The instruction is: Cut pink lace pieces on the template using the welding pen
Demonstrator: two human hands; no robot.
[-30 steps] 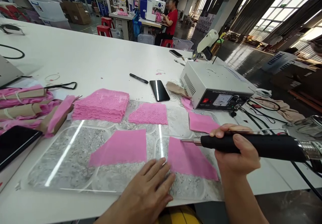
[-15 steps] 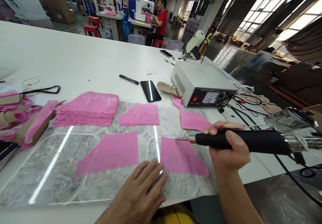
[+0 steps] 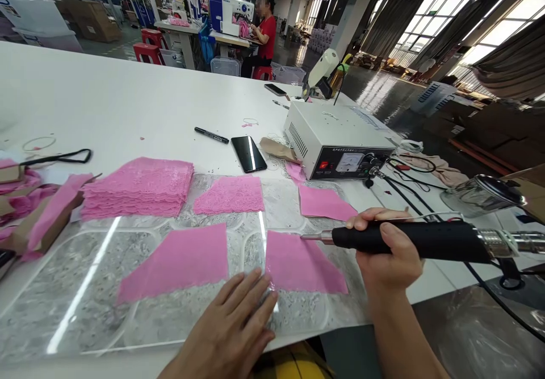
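Note:
My right hand is closed around a black corded handpiece with a thin metal tip. The tip points left and lies over the upper edge of a pink fabric piece; whether it touches the cloth I cannot tell. My left hand rests flat, fingers stretched out, its fingertips by that piece's lower left edge. Left of it lies a second flat pink piece with one slanted side. Behind are a thick stack of pink lace pieces, a smaller lace pile and another pink piece.
A clear, patterned mat covers the table's front. Behind it are a phone, a marker and a metal box with a dial, its cables running right. A glass jar stands at right. A person in red sits at a sewing machine.
The handpiece tip has shifted slightly right along the fabric piece's upper edge. My left hand keeps about the same place. The whole view has turned a little.

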